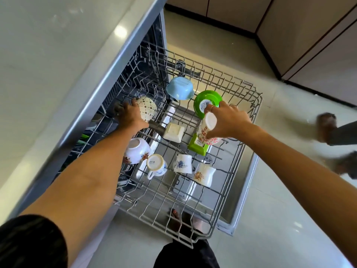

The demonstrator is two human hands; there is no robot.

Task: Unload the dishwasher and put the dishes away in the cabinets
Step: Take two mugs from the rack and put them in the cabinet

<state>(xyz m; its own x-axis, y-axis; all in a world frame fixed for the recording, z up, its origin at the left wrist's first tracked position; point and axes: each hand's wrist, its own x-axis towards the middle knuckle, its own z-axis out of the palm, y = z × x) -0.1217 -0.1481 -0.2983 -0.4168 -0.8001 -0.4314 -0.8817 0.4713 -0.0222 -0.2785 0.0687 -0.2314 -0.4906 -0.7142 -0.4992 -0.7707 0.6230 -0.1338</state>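
Observation:
The dishwasher's upper wire rack (237, 151) is pulled out over the open door. My left hand (129, 117) grips a white patterned bowl (147, 108) at the rack's back left. My right hand (226, 118) holds a white cup with red flowers (207, 130) just above the rack. Behind the cup lie a round green dish (207, 99) and a blue bowl (179, 88). A square white dish (173, 131), a green square dish (198, 147), a floral bowl (137, 149) and three upside-down mugs (156, 165) (182, 163) (205, 174) sit nearer me.
A pale countertop (48, 64) runs along the left above the dishwasher. Cabinet doors (318, 45) line the far right wall over the tiled floor (280, 219). Another person's feet (328, 128) stand at the right. My own foot (176, 215) shows under the rack.

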